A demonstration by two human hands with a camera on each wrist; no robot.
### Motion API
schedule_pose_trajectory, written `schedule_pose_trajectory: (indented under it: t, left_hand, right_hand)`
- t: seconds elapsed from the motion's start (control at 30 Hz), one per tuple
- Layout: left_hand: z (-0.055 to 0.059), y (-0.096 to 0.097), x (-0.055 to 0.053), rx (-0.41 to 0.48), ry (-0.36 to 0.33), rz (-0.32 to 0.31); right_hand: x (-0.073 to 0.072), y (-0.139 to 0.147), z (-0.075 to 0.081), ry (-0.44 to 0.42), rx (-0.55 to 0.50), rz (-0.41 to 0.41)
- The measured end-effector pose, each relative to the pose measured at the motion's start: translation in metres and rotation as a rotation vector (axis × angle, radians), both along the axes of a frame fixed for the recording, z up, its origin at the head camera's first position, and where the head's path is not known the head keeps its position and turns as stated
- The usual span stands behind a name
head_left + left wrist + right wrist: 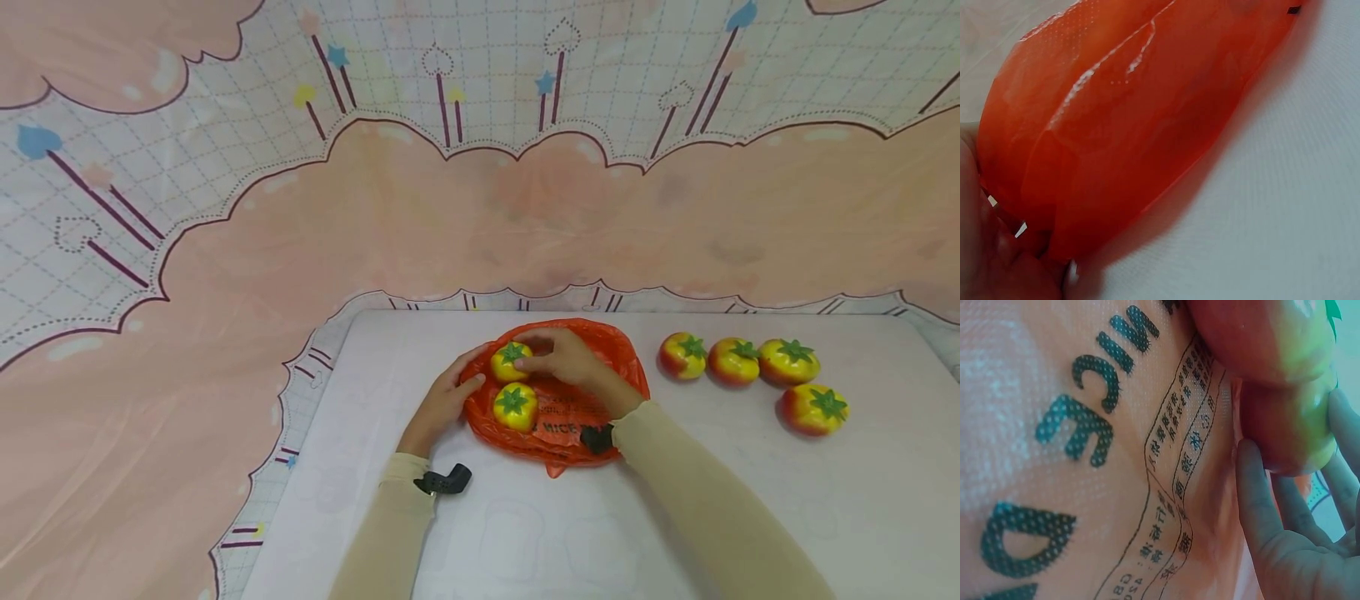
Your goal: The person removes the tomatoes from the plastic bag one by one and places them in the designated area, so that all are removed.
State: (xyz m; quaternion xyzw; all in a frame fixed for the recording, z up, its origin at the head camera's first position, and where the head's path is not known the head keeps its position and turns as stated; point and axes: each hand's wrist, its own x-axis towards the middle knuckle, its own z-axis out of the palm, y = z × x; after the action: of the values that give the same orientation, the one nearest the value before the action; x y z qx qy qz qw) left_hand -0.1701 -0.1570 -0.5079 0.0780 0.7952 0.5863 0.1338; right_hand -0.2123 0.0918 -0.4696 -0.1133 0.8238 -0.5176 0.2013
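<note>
A red plastic bag [624, 354] with dark printed lettering lies spread on the table, its edge raised like a bowl. Inside, at its left side, sit two yellow-and-red fruits with green leafy tops: a rear fruit [507, 363] and a front fruit [514, 407]. My right hand [564, 357] reaches over the bag and holds the rear fruit between thumb and fingers; the right wrist view shows the fingers [1254, 487] around its side. At the bag's left edge, my left hand [442, 407] grips the plastic, which fills most of the left wrist view [1129, 137].
Right of the bag, a row of three similar fruits [733, 362] rests on the white table [495, 533], with another fruit [813, 410] in front of the row. A patterned pink-and-white cloth [480, 217] hangs behind the table.
</note>
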Motion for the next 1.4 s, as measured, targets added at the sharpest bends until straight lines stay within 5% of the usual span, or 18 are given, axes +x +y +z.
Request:
schedule_pose_trajectory:
  t: [1.07, 1.4]
  left_hand:
    - [-0.001, -0.001, -0.001, 0.002, -0.024, 0.017]
    - [-0.002, 0.000, -0.001, 0.002, -0.026, 0.017]
  right_hand:
    - [0.003, 0.022, 0.017, -0.012, 0.011, -0.032]
    - [0.000, 0.035, 0.022, -0.011, -0.074, -0.018]
